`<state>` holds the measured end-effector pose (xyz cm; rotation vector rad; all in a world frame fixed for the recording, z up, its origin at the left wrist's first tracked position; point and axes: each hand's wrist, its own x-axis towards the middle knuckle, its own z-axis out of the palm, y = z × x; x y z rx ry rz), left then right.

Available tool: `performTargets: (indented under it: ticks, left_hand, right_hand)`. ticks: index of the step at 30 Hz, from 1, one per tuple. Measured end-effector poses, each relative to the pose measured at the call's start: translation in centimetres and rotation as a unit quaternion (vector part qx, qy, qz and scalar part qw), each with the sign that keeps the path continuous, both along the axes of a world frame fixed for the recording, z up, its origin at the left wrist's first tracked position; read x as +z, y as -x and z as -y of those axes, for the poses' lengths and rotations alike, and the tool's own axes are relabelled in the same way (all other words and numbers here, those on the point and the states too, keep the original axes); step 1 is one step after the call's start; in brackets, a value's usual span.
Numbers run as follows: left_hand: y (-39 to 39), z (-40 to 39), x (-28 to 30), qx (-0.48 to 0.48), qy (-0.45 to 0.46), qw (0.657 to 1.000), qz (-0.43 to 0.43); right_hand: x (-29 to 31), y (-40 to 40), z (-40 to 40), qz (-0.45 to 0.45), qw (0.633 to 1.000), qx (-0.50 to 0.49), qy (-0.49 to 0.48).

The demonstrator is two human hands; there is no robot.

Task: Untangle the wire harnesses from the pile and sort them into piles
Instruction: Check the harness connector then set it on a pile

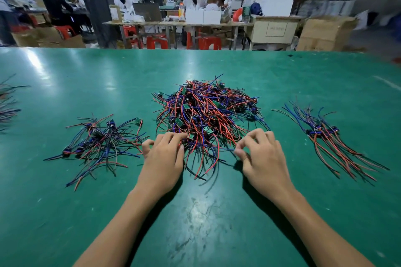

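Now both hands work the tangled pile [206, 110]: left hand [162, 156] pinches red wires, right hand [260, 154] pinches a blue wire; next, tease one harness free

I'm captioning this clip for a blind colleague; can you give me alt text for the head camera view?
Two bare hands, the left hand and right hand, pick at the near edge of a tangled central pile of red, blue and black wire harnesses on a green table. Smaller sorted piles lie to the left and right; workers sit at benches behind.
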<state>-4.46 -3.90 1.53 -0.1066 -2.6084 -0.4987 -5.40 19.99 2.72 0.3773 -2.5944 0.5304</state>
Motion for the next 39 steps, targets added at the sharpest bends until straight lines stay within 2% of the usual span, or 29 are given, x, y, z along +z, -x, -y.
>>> performTargets:
  ticks: [4,9,12,14,15,16,20,22,24,26,30,32,36,39]
  left_hand:
    - [0.1,0.1,-0.1,-0.021,-0.008,1.000,0.020]
    - [-0.2,0.0,0.0,-0.026,0.002,1.000,0.017]
    - [-0.4,-0.7,0.7,-0.035,-0.099,0.994,-0.023]
    - [-0.6,-1.2,1.1,-0.098,-0.236,0.966,-0.040]
    - [-0.8,-1.4,1.2,-0.136,-0.284,0.949,-0.030]
    - [-0.9,-1.6,1.3,-0.165,-0.294,0.941,-0.015]
    - [-0.7,-1.8,0.5,-0.177,-0.154,0.972,0.001]
    - [-0.8,-1.8,0.3,-0.176,-0.140,0.974,-0.008]
    - [-0.9,-1.9,0.4,-0.192,-0.134,0.972,-0.032]
    - [-0.9,-1.9,0.5,-0.215,-0.151,0.963,-0.066]
    - [-1.2,-2.1,1.6,-0.200,-0.268,0.938,-0.093]
    - [-1.5,-2.0,2.1,-0.189,-0.322,0.925,-0.066]
    - [-2.0,-2.0,2.9,-0.261,-0.394,0.881,0.030]
    - [-2.1,-2.3,3.1,-0.255,-0.457,0.850,0.053]
  right_hand:
    - [0.7,0.3,-1.2,-0.066,0.996,-0.037,0.057]
    - [1.0,0.1,-1.1,-0.146,0.983,-0.013,0.111]
    - [0.8,0.1,-1.1,-0.186,0.971,0.040,0.141]
    - [0.6,-0.2,-1.0,-0.201,0.957,0.119,0.172]
    - [0.6,-0.4,-0.9,-0.206,0.949,0.154,0.183]
    - [0.6,-0.6,-0.8,-0.213,0.941,0.183,0.189]
    - [0.8,-1.7,0.1,-0.247,0.911,0.253,0.214]
    - [1.0,-2.1,0.3,-0.268,0.895,0.264,0.239]
    - [1.0,-2.2,0.3,-0.274,0.891,0.250,0.262]
    - [1.0,-2.1,0.2,-0.263,0.902,0.198,0.280]
    - [1.5,-1.2,-0.5,-0.226,0.900,0.063,0.368]
    - [1.7,-0.5,-1.0,-0.208,0.897,0.015,0.390]
    - [1.5,0.6,-1.5,-0.118,0.884,-0.046,0.449]
    - [1.2,1.0,-1.8,-0.064,0.881,-0.076,0.462]
